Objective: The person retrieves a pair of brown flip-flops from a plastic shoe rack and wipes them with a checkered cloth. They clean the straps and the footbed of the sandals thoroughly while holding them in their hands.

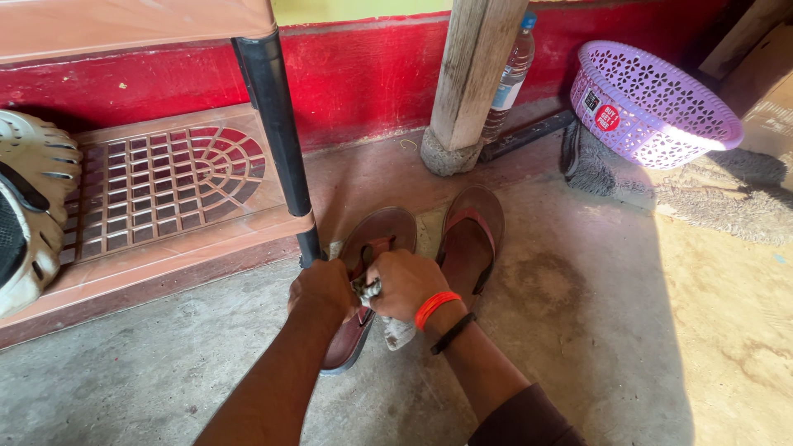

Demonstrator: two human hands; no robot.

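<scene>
Two brown flip-flop sandals lie side by side on the concrete floor. My left hand [324,287] grips the left sandal [382,234] near its heel and holds it tilted up. My right hand [405,283], with an orange band and a black band at the wrist, is closed on a grey-white cloth [396,330] pressed against that sandal's footbed. The right sandal [471,239] lies flat, untouched, just right of my hands.
A brown plastic shoe rack [165,177] with a black post [277,124] stands at left, a white shoe [29,206] on its shelf. Behind are a wooden post [471,74], a plastic bottle [510,78], a purple basket [648,107] and a grey mat [727,194].
</scene>
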